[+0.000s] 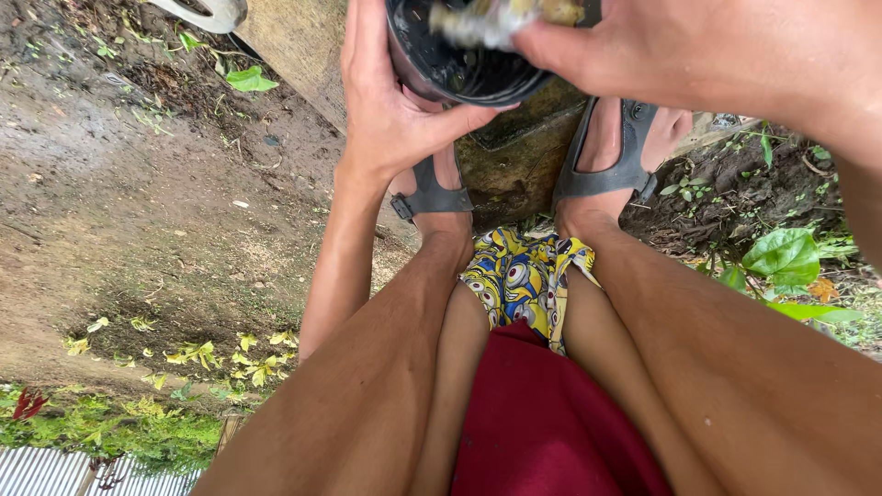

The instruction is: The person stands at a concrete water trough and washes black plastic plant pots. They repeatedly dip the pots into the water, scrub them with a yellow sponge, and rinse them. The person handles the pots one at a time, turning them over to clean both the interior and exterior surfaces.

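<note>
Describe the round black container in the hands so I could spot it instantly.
Start at the sandalled feet on the mossy slab, top centre. Just above them, the left hand cups the black container from the side while the right hand pushes a pale brush-like tool inside. It is the only dark, round, hollow thing there.

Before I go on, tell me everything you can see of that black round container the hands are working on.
The black container is round and bowl-like, apparently plastic, its open inside facing the camera with wet specks of dirt on the wall. Its top is cut off by the picture's edge. The left hand cups its side and underside. The right hand pushes a blurred pale, yellowish piece into it. It hangs above the sandalled feet.
</note>
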